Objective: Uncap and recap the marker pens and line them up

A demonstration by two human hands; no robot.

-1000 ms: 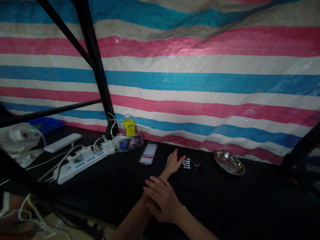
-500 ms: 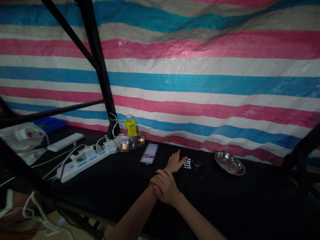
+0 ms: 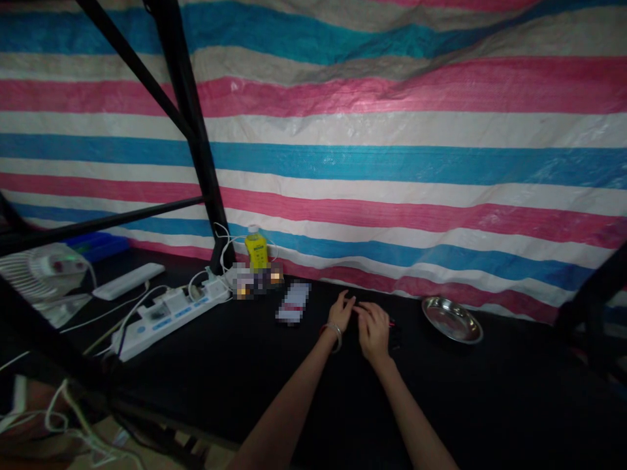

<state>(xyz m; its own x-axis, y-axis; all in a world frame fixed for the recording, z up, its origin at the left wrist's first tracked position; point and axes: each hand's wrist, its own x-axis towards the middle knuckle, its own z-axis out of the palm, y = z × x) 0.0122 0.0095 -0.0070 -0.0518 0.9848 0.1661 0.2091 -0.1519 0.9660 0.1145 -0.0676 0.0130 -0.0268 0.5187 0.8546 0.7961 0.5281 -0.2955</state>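
My left hand (image 3: 340, 312) and my right hand (image 3: 373, 329) reach side by side to the far part of a black table (image 3: 490, 391). Both hands rest over a small bundle of silver parts with red and black wires (image 3: 392, 324), which they mostly hide. Only a bit of red wire and a dark piece show at the right of my right hand. A thin bracelet sits on my left wrist. Whether either hand grips the bundle is hidden.
A round steel dish (image 3: 452, 319) lies to the right of my hands. To the left are a blurred small card (image 3: 292, 303), a yellow bottle (image 3: 256, 248), a white power strip (image 3: 166, 313) with cables, and a small fan (image 3: 34, 274). Black frame bars (image 3: 196, 137) and a striped tarp stand behind.
My right hand has left my left forearm and moved forward next to my left hand at the wire bundle. My left hand stays at the bundle.
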